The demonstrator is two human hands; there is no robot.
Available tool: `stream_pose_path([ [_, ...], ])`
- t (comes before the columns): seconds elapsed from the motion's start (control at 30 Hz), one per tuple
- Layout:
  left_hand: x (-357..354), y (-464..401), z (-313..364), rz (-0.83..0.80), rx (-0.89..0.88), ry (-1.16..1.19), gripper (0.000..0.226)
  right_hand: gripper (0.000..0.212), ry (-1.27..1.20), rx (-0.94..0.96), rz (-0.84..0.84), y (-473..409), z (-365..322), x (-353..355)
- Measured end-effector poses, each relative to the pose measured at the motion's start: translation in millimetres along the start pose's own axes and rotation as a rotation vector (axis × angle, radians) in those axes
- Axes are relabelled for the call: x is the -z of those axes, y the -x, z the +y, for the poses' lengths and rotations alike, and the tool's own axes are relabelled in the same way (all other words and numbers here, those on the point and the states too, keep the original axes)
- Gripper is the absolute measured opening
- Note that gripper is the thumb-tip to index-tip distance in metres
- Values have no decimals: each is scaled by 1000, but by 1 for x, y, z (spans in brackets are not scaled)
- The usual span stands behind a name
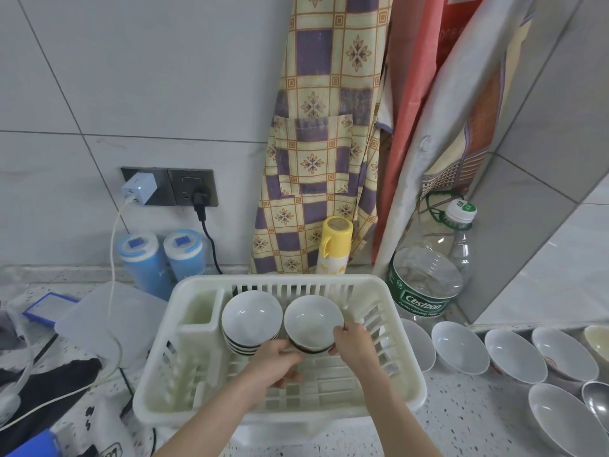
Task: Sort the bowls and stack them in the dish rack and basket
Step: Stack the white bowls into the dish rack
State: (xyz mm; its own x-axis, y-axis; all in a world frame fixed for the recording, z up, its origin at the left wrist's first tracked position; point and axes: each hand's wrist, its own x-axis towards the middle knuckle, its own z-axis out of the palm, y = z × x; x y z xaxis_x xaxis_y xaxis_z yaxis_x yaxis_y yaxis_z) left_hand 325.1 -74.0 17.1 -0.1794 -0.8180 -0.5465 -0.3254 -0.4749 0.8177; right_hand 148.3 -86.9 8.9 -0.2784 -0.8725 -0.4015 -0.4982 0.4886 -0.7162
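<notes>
Bowls are the matter here; one bowl (pixel 313 319) with a white inside and a dark band low on its outside stands tilted in the white rack (pixel 158 374), and both hands have it; the right hand (pixel 354 343) closes its grip on the right rim, thumb over the edge and fingers behind; the left hand (pixel 275 362) is curled under the lower left side of the same bowl, its fingers touching the dark band, though the picture is a little blurred there. Just to the left of this bowl a stack (pixel 252 319) of like bowls leans in the rack, beside the rack's tall side compartment (pixel 201 308); the two are touching or nearly so, I cannot tell which. The rack sits on a speckled surface (pixel 461 417); to its right on this surface a row of white bowls (pixel 459 347) lies tilted one after another, with one more bowl (pixel 560 415) nearer the camera; at the far right a cream bowl (pixel 598 339) is cut by the frame's edge. Behind the rack stand a yellow bottle (pixel 334 245), two blue jars (pixel 164 258) and a big clear water bottle (pixel 428 272); a patterned cloth (pixel 326 133) hangs on the wall; a white charger (pixel 138 189) and a black plug (pixel 199 199) sit in the wall sockets.
</notes>
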Motion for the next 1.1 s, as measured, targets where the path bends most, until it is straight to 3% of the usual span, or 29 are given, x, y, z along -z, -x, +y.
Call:
stream_pose_path([
  [0.1,2,7,1,-21,19,-8,18,25,-19,-7,-13,3,-2,3],
  [0.4,-16,57,15,-108,-35,124,20,54,17,98,106,35,-3,43],
  [0.63,-80,91,44,-274,-48,156,18,33,-260,163,265,71,37,114],
  [0.83,-165,93,49,-346,0,120,18,16,-601,-46,314,82,105,164],
  [1.1,-258,51,38,-171,156,253,15,18,-774,-313,162,60,176,189],
])
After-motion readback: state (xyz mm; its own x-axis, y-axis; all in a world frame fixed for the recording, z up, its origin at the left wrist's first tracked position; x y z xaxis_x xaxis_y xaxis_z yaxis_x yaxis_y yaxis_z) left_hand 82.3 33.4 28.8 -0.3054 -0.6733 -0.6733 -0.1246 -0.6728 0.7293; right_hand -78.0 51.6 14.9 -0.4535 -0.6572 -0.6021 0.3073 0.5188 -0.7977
